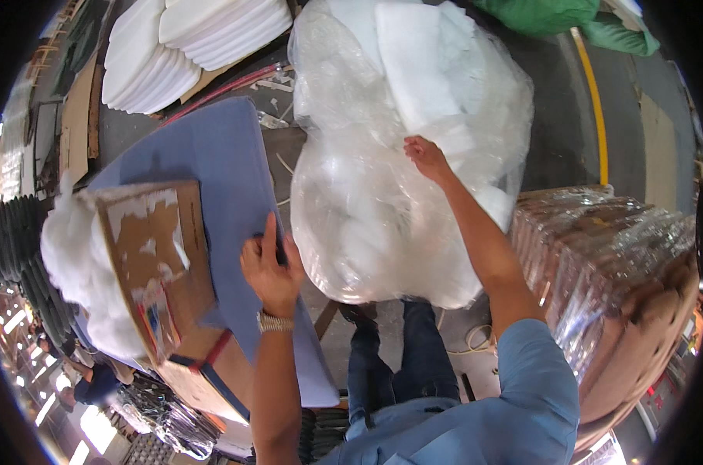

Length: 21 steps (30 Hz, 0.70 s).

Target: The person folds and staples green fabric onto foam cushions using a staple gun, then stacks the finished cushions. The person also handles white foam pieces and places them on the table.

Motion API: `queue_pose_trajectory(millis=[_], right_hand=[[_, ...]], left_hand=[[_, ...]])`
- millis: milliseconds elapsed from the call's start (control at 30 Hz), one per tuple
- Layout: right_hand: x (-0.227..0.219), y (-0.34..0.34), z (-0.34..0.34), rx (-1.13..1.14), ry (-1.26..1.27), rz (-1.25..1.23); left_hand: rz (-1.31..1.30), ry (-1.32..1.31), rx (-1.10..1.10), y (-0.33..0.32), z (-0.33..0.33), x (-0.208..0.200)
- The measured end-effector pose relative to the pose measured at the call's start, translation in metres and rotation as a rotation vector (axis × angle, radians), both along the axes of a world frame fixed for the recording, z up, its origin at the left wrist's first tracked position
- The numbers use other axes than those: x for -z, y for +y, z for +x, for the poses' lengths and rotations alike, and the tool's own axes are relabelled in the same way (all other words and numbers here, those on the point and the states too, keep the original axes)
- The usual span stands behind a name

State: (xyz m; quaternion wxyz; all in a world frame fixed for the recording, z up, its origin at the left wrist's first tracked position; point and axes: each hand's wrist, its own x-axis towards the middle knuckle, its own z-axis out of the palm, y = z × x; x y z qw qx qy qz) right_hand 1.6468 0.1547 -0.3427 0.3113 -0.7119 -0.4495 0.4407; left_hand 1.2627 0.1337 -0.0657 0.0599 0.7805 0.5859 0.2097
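In front of me stands a large clear plastic bag (351, 186) bulging with white fibre batting (421, 70). Over the bag's middle my right hand (427, 157) reaches in from the right, its fingers loosely bent and nothing visible in them. Whether it touches the plastic I cannot tell. My left hand (272, 263) is open beside the bag's left side, index finger and thumb apart, holding nothing. Below and behind that hand lies a blue fabric-covered surface (231, 163). A cardboard box (192, 232) rests on it, with fluffy white stuffing (76, 263) at its far side.
Stacked white foam pads (150, 74) lie at the upper left. On the right stand brown cushioned pieces (607, 256) wrapped in clear plastic. Green fabric (545, 14) sits at the top right, near a yellow floor line (592, 101). A cable (475, 341) loops by my feet.
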Motion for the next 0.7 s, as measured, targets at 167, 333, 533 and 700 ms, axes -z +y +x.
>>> queue_pose_trajectory(millis=[167,333,533,700], right_hand=[[0.036,0.107,-0.033,-0.194,-0.483,-0.294],[0.088,0.071,-0.12,-0.48,-0.218,-0.621],[0.059,-0.046,-0.291,-0.952,0.186,-0.189],[0.048,0.036,-0.233,-0.795,0.117,0.0]], left_hand=[[-0.044,0.001,-0.029,-0.004,-0.007,-0.004],[-0.068,0.056,-0.035,-0.007,-0.014,-0.001],[-0.073,0.079,-0.004,-0.002,-0.008,-0.001],[-0.083,0.062,-0.02,-0.005,-0.008,-0.003]])
